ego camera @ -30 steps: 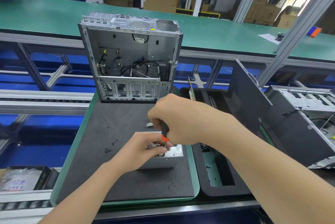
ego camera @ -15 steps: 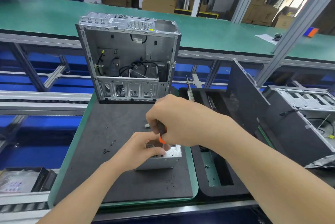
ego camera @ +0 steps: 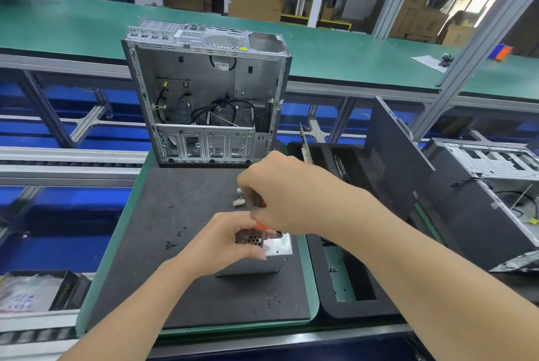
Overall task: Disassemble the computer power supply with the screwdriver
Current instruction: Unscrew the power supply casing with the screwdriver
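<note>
PSU (ego camera: pixel 279 247) sitting on black mat (ego camera: pixel 175 258), near open PC case (ego camera: pixel 204 92). L hand (ego camera: pixel 224 241) gripping its top edge. R hand (ego camera: pixel 283 200) fingers clenching screwdriver (ego camera: pixel 260 225), tip on top face. Best approach: shaft vertical, pressing down w/ each turn to avoid cam-out.

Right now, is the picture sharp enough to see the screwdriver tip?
Head view: right hand slightly motion-blurred; screwdriver shaft shows, its tip too small to tell against the power supply; glare at top right; wide-angle bending toward the edges.
</note>
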Motion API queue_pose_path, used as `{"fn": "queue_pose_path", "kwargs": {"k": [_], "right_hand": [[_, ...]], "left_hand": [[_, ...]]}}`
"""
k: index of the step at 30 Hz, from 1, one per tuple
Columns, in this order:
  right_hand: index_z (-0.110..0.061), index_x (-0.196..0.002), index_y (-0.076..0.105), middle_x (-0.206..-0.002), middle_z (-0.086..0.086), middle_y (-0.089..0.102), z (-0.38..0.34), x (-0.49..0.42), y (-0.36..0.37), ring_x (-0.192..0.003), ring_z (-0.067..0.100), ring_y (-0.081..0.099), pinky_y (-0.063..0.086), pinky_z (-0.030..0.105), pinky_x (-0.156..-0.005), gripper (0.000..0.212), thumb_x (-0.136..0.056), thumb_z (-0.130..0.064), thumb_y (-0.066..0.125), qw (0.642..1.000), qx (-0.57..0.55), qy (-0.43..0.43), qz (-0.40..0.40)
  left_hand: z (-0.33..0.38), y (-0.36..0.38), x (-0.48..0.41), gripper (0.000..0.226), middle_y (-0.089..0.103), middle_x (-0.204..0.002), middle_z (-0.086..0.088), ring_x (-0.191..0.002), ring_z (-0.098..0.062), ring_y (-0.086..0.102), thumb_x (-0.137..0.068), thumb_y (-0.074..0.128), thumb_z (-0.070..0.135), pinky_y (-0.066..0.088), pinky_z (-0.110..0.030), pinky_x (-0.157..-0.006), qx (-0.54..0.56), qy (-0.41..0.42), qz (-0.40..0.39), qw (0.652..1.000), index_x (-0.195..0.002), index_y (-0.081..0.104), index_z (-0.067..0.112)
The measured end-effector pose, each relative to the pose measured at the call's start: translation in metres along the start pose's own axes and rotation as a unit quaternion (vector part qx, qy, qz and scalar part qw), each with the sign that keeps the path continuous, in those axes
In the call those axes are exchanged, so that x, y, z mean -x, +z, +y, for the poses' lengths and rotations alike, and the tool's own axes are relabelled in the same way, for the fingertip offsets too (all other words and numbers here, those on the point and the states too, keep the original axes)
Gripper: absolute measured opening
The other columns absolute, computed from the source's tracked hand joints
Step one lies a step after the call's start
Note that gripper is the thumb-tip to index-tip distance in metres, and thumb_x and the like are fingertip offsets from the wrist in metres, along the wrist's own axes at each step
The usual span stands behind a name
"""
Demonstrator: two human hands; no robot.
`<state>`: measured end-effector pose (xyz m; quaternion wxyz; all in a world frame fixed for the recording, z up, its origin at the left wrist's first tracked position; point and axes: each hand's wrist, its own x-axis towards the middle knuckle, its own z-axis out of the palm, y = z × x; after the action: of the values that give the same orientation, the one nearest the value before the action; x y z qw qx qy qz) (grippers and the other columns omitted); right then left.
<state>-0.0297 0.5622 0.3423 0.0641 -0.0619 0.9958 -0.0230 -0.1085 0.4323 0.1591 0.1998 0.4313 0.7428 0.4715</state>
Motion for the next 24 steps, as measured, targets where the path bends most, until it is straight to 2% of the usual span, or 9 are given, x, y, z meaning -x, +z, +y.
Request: {"fn": "queue_pose_path", "kwargs": {"k": [1, 3, 6, 8, 12, 14, 18, 22, 24], "right_hand": [[-0.022, -0.089, 0.061, -0.084, -0.006, 0.047, 0.002, 0.001, -0.002, -0.083, 0.026, 0.062, 0.052, 0.034, -0.06, 0.01, -0.085, -0.014, 0.065, 1.0, -0.017, -0.017, -0.017], [-0.023, -0.092, 0.064, -0.082, -0.013, 0.046, 0.004, 0.003, -0.008, -0.092, 0.022, 0.061, 0.058, 0.041, -0.071, 0.021, -0.083, -0.004, 0.062, 0.997, -0.031, -0.045, -0.049], [-0.021, -0.098, 0.068, -0.079, -0.016, 0.043, 0.005, 0.002, -0.011, -0.097, 0.017, 0.054, 0.057, 0.043, -0.077, 0.029, -0.083, 0.002, 0.059, 0.995, -0.017, -0.068, -0.068], [-0.021, -0.096, 0.068, -0.079, -0.016, 0.045, 0.005, 0.002, -0.012, -0.094, 0.016, 0.054, 0.057, 0.043, -0.076, 0.03, -0.081, 0.003, 0.058, 0.995, -0.014, -0.074, -0.071], [-0.02, -0.092, 0.069, -0.079, -0.015, 0.052, 0.008, 0.002, -0.014, -0.075, 0.004, 0.048, 0.051, 0.032, -0.062, 0.031, -0.076, 0.002, 0.055, 0.995, -0.029, -0.074, -0.054], [-0.02, -0.088, 0.069, -0.079, -0.014, 0.055, 0.009, -0.001, -0.015, -0.073, 0.0, 0.047, 0.055, 0.035, -0.066, 0.027, -0.074, 0.0, 0.057, 0.996, -0.035, -0.07, -0.047], [-0.025, -0.081, 0.066, -0.076, -0.015, 0.055, 0.011, -0.004, -0.016, -0.075, 0.002, 0.052, 0.059, 0.042, -0.071, 0.026, -0.071, -0.002, 0.062, 0.997, -0.036, -0.054, -0.039], [-0.028, -0.079, 0.059, -0.073, -0.018, 0.046, 0.013, -0.002, -0.017, -0.07, -0.003, 0.041, 0.058, 0.041, -0.073, 0.027, -0.073, -0.002, 0.06, 0.998, -0.02, -0.044, -0.032], [-0.027, -0.08, 0.058, -0.074, -0.017, 0.045, 0.014, -0.001, -0.018, -0.072, 0.002, 0.045, 0.058, 0.041, -0.075, 0.026, -0.074, -0.002, 0.06, 0.999, -0.016, -0.038, -0.035]], "left_hand": [[-0.003, -0.001, 0.001, 0.03, 0.073, -0.107, 0.019, -0.105, 0.0, 0.066, -0.079, 0.088, 0.023, 0.048, -0.015, -0.09, -0.062, 0.014, -0.009, 0.998, -0.1, 0.078, 0.041], [-0.005, 0.001, 0.002, 0.017, 0.067, -0.111, 0.015, -0.108, -0.004, 0.06, -0.082, 0.084, 0.029, 0.047, -0.026, -0.095, -0.143, 0.036, -0.016, 0.989, -0.096, 0.077, 0.034], [-0.007, 0.007, 0.003, 0.009, 0.066, -0.105, 0.009, -0.102, -0.007, 0.06, -0.083, 0.083, 0.024, 0.049, -0.031, -0.093, -0.145, 0.051, 0.002, 0.988, -0.084, 0.076, 0.029], [-0.008, 0.007, 0.002, 0.01, 0.066, -0.102, 0.009, -0.099, -0.007, 0.06, -0.083, 0.083, 0.023, 0.049, -0.03, -0.091, -0.144, 0.047, 0.003, 0.989, -0.081, 0.075, 0.029], [-0.013, 0.006, 0.001, 0.012, 0.061, -0.105, 0.01, -0.101, -0.008, 0.054, -0.088, 0.08, 0.03, 0.042, -0.02, -0.088, -0.173, 0.04, -0.02, 0.984, -0.083, 0.069, 0.03], [-0.011, 0.007, -0.001, 0.018, 0.058, -0.104, 0.01, -0.1, -0.009, 0.052, -0.091, 0.077, 0.034, 0.043, -0.022, -0.089, -0.184, 0.041, -0.025, 0.982, -0.081, 0.062, 0.035], [-0.006, 0.009, -0.002, 0.023, 0.051, -0.104, 0.011, -0.101, -0.007, 0.047, -0.095, 0.071, 0.044, 0.045, -0.026, -0.09, -0.212, 0.021, -0.04, 0.976, -0.082, 0.053, 0.036], [-0.001, 0.016, -0.003, 0.028, 0.044, -0.102, 0.012, -0.1, -0.008, 0.044, -0.101, 0.061, 0.048, 0.042, -0.024, -0.095, -0.276, 0.03, -0.028, 0.96, -0.093, 0.063, 0.021], [0.005, 0.021, -0.004, 0.032, 0.054, -0.103, 0.002, -0.101, -0.016, 0.051, -0.099, 0.067, 0.041, 0.043, -0.025, -0.095, -0.312, 0.035, -0.015, 0.949, -0.093, 0.068, 0.01]]}}
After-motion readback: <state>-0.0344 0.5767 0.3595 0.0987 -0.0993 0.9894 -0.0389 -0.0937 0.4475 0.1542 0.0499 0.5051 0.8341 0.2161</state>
